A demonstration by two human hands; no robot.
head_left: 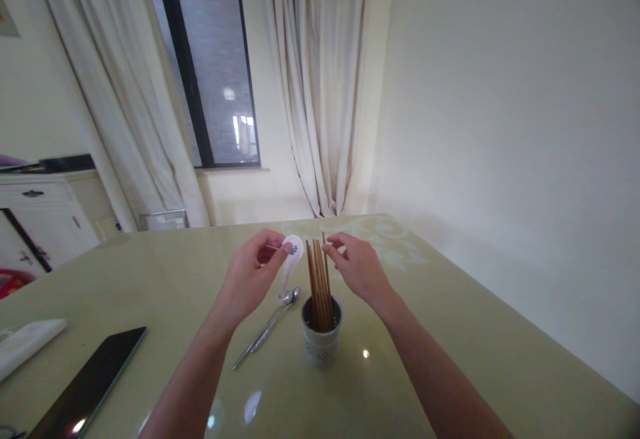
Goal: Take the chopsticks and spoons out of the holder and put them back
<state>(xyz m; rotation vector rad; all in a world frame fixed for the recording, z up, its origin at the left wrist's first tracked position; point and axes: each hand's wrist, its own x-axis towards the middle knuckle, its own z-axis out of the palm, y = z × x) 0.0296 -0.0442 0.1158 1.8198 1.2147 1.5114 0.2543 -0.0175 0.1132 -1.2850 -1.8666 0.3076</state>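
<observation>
My left hand (254, 267) pinches a white ceramic soup spoon (296, 247) by its bowl, which has a blue pattern. The spoon's handle points down toward the table. My right hand (356, 262) has its thumb and fingertips closed at the top of a brown chopstick (326, 267), which stands slightly higher than the rest. Several chopsticks (318, 292) stand upright in a pale grey holder (323, 349) with a pierced wall, between my two forearms. Left of the holder lie two metal spoons (273, 322), side by side, their bowls pointing away from me.
The table (425, 359) has a glossy greenish top that mirrors the lights. A black tablet-like device (93, 379) lies at the left, beside a white folded item (33, 342). A wall (525, 159) runs along the right side; curtains (320, 92) hang beyond the far edge.
</observation>
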